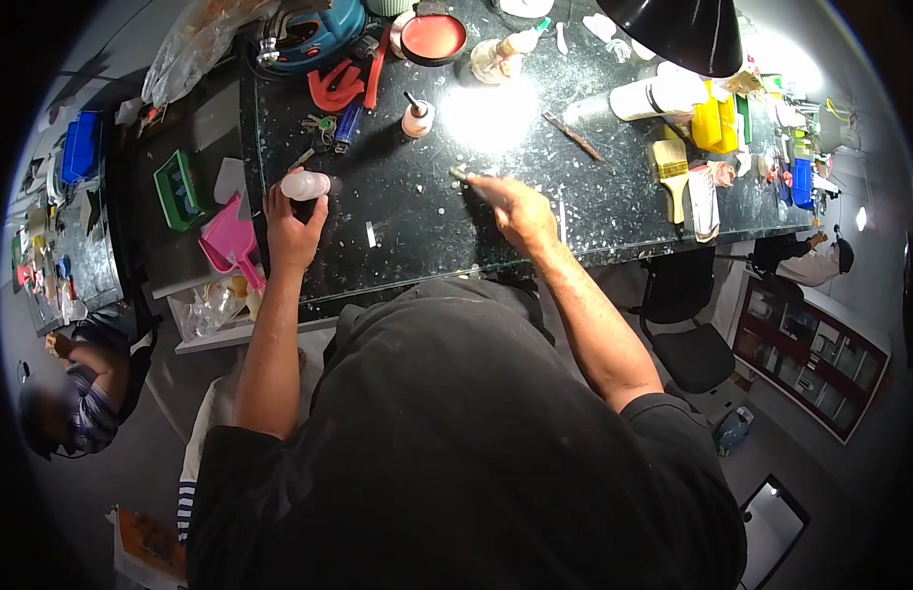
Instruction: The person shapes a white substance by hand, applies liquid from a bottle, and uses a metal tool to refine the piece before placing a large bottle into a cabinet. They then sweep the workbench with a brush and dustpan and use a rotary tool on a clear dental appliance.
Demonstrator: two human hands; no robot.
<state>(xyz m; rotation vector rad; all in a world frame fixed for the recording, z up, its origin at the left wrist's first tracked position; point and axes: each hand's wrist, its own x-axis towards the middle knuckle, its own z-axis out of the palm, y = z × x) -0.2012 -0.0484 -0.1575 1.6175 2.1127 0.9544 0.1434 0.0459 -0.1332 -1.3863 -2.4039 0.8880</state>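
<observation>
Near the left edge of the dark, speckled table [397,258], my left hand [295,228] is closed around a small whitish bottle [305,185]. My right hand [522,211] is over the middle of the table, its fingers pinched together and pointing left. A small pale piece [458,173] shows at its fingertips; what it is cannot be made out. Beyond and between the hands stands a small bottle with a dark, thin top [417,120]. A thin brown tool [575,138] lies to the right, beyond my right hand.
A black lamp [678,34] hangs over the table's far side. At the right are a brush [672,177], a white bottle [645,99] and yellow bins [714,118]. Keys [327,126] and red pieces [338,87] lie at the left. A person [83,393] sits far left.
</observation>
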